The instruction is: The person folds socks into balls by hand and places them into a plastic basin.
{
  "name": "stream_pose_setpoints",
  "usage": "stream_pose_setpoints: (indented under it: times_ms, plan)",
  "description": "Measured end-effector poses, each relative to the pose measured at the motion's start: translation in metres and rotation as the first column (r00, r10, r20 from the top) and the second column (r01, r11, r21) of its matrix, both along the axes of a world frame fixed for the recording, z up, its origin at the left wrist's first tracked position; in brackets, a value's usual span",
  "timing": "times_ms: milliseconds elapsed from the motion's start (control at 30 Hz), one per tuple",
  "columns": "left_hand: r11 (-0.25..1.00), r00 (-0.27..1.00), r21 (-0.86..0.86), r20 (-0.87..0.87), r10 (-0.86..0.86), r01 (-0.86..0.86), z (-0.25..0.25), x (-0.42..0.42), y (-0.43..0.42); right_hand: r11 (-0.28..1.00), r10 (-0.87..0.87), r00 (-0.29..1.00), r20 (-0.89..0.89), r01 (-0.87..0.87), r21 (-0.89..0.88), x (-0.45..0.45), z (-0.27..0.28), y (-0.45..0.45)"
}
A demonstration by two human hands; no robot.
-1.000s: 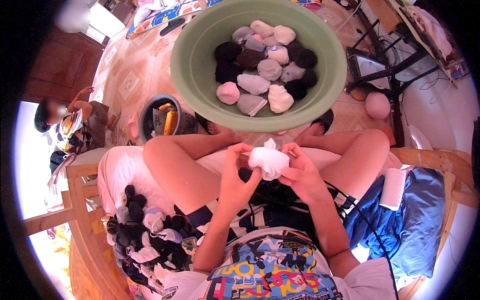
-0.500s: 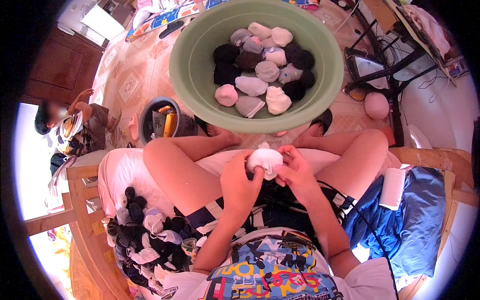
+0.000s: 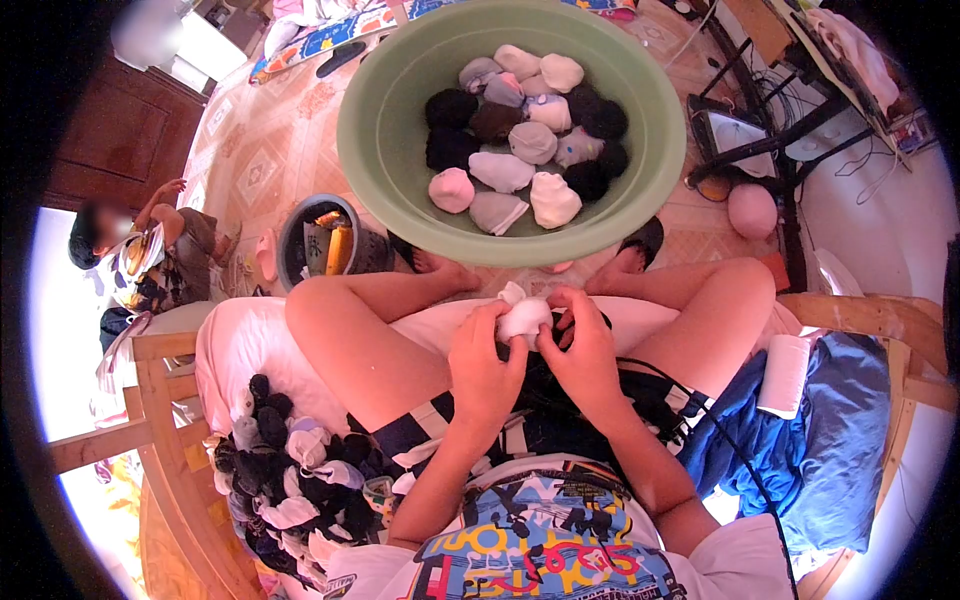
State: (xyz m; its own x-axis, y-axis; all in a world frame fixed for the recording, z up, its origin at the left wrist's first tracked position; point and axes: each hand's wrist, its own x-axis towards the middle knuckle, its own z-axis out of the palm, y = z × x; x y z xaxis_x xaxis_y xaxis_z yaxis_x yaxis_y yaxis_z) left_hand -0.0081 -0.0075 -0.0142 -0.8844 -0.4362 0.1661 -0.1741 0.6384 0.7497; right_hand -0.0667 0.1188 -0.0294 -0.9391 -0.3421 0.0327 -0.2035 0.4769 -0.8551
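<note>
A white sock [image 3: 524,318], bunched into a ball, is held between both hands above my lap. My left hand [image 3: 482,350] grips its left side, the thumb pressed on the near edge. On the other side, my right hand [image 3: 578,340] pinches it with thumb and fingers. A small tip of the sock sticks up at the top. Beyond my knees stands a large green basin [image 3: 375,190] with several balled socks [image 3: 500,172] in white, grey, pink, black and brown. Left of my hip lies a heap of loose socks [image 3: 300,480], mostly black, white and grey.
A grey bucket [image 3: 372,250] with yellow packaging stands left of the basin. Another person [image 3: 150,245] sits at the far left. A white roll [image 3: 784,376] rests on blue bedding [image 3: 835,450] at right. A wooden frame [image 3: 165,470] borders the left side, and a cable crosses my lap.
The sock ball has turned and shifted slightly left, its tip now at upper left. My right fingers have moved in closer around it. The basin's contents look the same.
</note>
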Motion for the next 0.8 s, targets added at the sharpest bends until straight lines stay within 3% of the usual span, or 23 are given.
stream_pose_setpoints:
  times_ms: [33, 100, 200, 400, 633, 733, 800]
  plan:
    - [1.0, 1.0, 0.001, 0.0, 0.0, 0.0, 0.001, 0.0, 0.001, 1.0, 0.0, 1.0, 0.0, 0.0, 0.001, 0.0, 0.001, 0.0]
    - [0.981, 0.997, 0.18, 0.052, 0.061, -0.07, 0.007, 0.0, 0.003, 0.999, -0.012, 0.994, 0.11, 0.015, -0.028, 0.0, 0.003, 0.0]
    - [0.977, 0.994, 0.189, 0.068, 0.086, -0.097, 0.007, 0.001, 0.003, 0.99, -0.058, 0.979, 0.197, 0.083, -0.118, 0.0, 0.005, -0.001]
    - [0.985, 0.98, 0.033, 0.112, 0.163, -0.167, 0.006, -0.001, -0.006, 0.942, -0.026, 0.958, 0.286, 0.119, -0.313, -0.002, -0.011, 0.002]
    - [0.99, 0.989, 0.032, 0.056, 0.134, -0.136, 0.002, -0.001, -0.009, 0.953, 0.069, 0.949, 0.309, 0.029, -0.3, -0.008, -0.006, 0.008]
    - [0.995, 0.992, 0.021, 0.085, 0.097, -0.099, 0.0, 0.0, -0.011, 0.977, 0.081, 0.947, 0.31, -0.014, -0.213, -0.009, 0.008, 0.009]
    - [0.998, 0.992, -0.043, 0.116, 0.041, -0.036, 0.001, 0.0, -0.013, 0.996, 0.089, 0.972, 0.22, -0.08, -0.048, -0.008, 0.017, 0.005]
